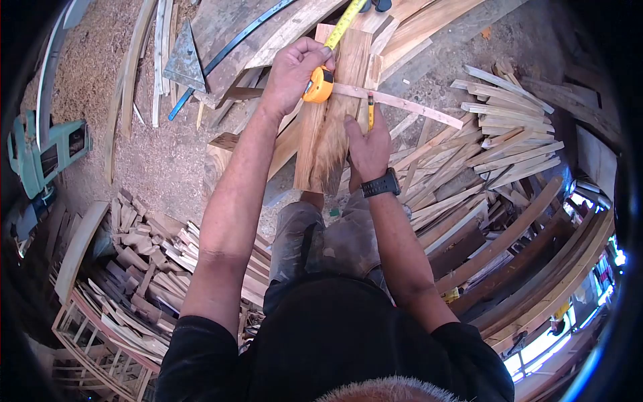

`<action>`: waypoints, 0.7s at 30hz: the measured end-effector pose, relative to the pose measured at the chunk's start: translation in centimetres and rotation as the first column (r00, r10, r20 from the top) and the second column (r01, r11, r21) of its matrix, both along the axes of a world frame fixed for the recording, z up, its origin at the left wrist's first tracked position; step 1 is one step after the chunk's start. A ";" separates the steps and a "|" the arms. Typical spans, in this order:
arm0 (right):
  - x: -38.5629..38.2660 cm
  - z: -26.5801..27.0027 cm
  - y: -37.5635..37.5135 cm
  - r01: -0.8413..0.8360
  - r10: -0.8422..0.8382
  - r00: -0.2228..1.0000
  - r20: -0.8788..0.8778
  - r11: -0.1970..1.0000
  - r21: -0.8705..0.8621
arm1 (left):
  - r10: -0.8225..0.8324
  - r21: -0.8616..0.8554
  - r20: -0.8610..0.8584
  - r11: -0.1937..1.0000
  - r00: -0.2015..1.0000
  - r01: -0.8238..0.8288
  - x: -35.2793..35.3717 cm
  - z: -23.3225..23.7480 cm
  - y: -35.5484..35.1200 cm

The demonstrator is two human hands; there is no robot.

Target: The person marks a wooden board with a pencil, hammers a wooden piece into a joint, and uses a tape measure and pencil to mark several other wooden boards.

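Over at the far left, a green machine (47, 151) is standing on sawdust, with a heap of offcuts (144, 248) lying beside it.

Moving inward, the left hand (295, 70) is closing around an orange tape measure (319, 85), pressing its case against the left edge of the board (328, 141) while the yellow blade (345, 23) is running away along the wood.

The board is lying in the middle, lengthwise away from the person, its near end coming down by the knees. It is looking stiff, rough-sawn and fairly weighty, probably splintery at the torn near end. Taking it by the long edges near the middle is likely the safest hold.

The right hand (368, 147), wearing a watch (380, 184), is pinching a pencil (370, 110) upright, tip meeting a thin strip (415, 107) lying across the board. That strip is looking light and whippy, liable to slide.

Farther right, loose slats (509, 120) are lying fanned out in a pile.
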State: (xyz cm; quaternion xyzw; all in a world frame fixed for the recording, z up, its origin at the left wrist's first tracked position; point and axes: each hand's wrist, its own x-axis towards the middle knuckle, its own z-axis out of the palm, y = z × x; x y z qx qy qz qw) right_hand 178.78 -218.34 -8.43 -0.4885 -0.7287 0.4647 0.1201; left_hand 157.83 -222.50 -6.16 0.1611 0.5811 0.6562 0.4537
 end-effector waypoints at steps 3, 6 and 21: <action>0.8 -0.5 -0.2 0.083 -0.108 0.982 -0.152 0.983 -0.163 | 0.128 0.019 0.063 0.991 0.990 -0.130 1.0 1.2 -1.1; 2.5 2.0 -0.2 0.254 -0.256 0.966 0.026 0.937 -0.240 | 0.272 0.078 0.111 0.956 0.956 -0.282 3.2 3.0 -3.8; -1.6 4.0 3.5 -0.201 0.252 0.951 -0.182 0.945 0.260 | 0.399 -0.151 0.297 0.917 0.868 -0.370 14.8 6.8 -22.7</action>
